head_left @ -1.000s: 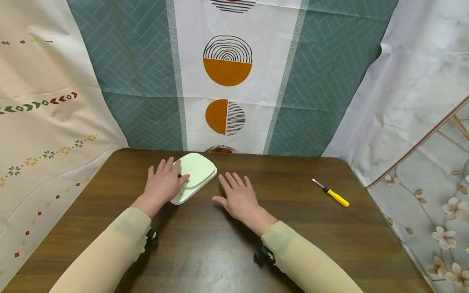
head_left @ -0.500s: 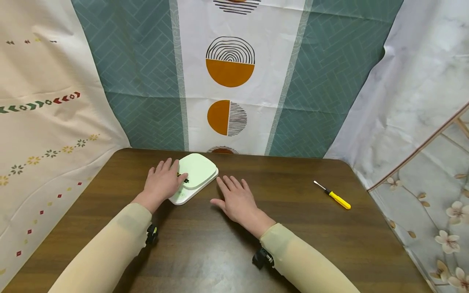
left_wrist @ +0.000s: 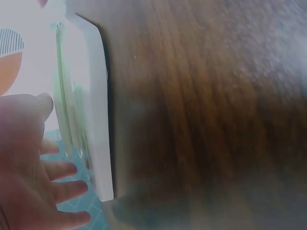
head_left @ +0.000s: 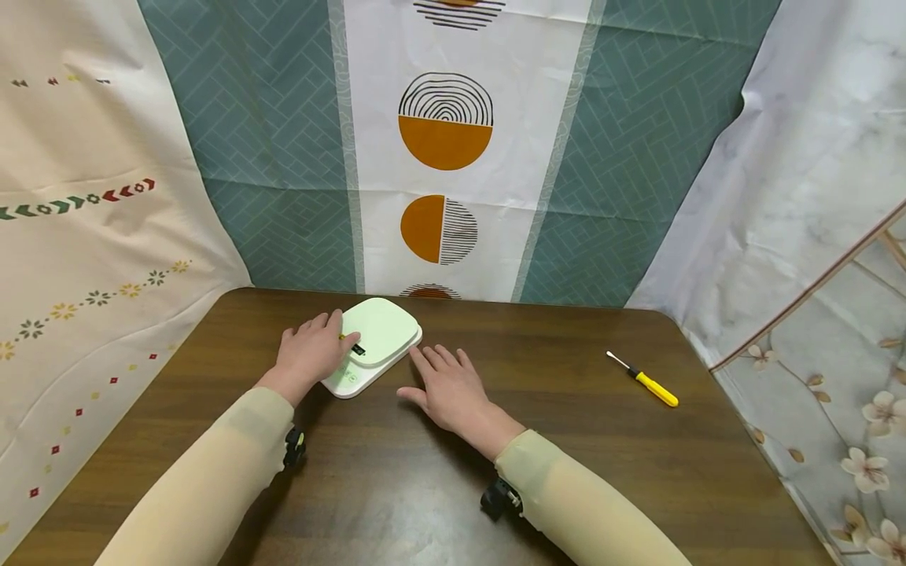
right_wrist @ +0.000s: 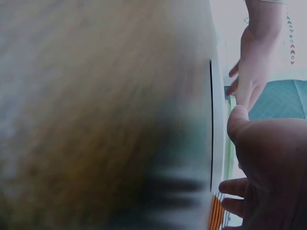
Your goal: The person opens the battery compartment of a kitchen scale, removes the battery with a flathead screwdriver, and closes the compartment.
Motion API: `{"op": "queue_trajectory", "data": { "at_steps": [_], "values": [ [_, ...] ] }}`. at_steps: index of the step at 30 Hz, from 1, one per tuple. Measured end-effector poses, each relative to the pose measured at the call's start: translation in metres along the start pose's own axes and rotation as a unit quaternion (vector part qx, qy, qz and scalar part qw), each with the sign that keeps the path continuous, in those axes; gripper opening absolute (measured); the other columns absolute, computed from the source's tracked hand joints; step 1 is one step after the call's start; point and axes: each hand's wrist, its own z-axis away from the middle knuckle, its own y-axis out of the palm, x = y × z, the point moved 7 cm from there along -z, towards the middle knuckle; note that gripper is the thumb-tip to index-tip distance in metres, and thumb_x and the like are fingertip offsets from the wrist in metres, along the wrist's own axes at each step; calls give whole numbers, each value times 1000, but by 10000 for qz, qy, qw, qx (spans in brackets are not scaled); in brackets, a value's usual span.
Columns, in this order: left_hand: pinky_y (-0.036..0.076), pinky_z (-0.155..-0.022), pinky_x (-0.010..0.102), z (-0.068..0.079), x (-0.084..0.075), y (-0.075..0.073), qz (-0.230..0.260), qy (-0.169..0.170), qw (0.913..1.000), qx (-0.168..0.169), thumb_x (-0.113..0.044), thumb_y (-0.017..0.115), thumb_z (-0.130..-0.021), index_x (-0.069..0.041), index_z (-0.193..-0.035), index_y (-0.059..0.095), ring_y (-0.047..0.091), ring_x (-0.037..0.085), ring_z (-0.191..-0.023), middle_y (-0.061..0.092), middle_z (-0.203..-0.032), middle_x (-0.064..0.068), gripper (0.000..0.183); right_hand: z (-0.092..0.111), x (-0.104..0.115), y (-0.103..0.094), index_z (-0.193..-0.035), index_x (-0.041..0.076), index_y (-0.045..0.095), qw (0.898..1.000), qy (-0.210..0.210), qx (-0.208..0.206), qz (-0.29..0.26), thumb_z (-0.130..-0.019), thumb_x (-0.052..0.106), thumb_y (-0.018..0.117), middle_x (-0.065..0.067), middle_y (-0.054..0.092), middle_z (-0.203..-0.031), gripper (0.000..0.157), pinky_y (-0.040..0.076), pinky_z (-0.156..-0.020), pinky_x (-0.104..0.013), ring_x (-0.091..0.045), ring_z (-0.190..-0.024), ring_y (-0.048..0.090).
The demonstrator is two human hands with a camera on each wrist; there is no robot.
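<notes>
A flat kitchen scale with a white base and a pale green top lies near the far left of the table. Over its left edge is my left hand, thumb reaching across the top beside a small black mark. In the left wrist view, the fingers of that hand spread loosely along the side of the scale. My right hand hovers by the scale's right edge, fingers fairly straight and holding nothing. The right wrist view shows both hands on either side of the scale.
A yellow-handled screwdriver lies toward the right of the brown wooden table. Patterned cloths hang close behind the table and along both sides, including a teal and white one at the back.
My right hand has moved left, closer to the scale. The left hand has shifted slightly, its fingers bending a little and its thumb drawing back, showing more of the black mark. The scale stays in place.
</notes>
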Motion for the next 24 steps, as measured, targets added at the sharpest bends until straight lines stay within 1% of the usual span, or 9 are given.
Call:
{"op": "queue_trajectory", "data": {
  "at_steps": [6,12,14,19,24],
  "values": [
    [26,-119,81,-5,3,6,43,-34,9999,111,-50,50,-116,6,-171,25,40,59,-151,38,-167,36,82,-4,5,-1,-176,24,35,10000,-61,53,17,-112,68,46,-6,47,-171,78,28,-130,-58,-32,-161,39],
    [30,-116,80,-8,6,8,94,-83,9996,237,-51,48,-117,7,-170,25,46,61,-144,44,-163,37,82,-8,9,1,-176,24,34,9998,-95,146,-6,-112,68,46,-5,47,-172,78,29,-130,-58,-30,-161,39],
    [30,-116,81,-8,6,8,108,-90,9996,260,-51,47,-117,7,-170,25,46,61,-144,45,-162,38,81,-8,10,1,-176,25,34,9998,-95,181,-12,-112,68,45,-5,46,-172,78,29,-130,-57,-30,-161,38],
    [26,-117,83,-6,6,6,150,-114,9996,217,-50,47,-117,6,-170,27,44,62,-144,45,-161,39,80,-10,14,2,-176,25,35,9996,-142,239,-1,-112,69,45,-5,46,-172,78,30,-130,-56,-29,-161,39],
    [26,-116,83,-2,6,3,218,-44,9997,48,-52,49,-116,4,-168,34,47,62,-141,50,-158,38,78,-12,17,3,-175,24,35,9995,-182,247,-31,-111,68,46,-6,46,-172,78,31,-129,-54,-28,-160,40]
  ]
}}
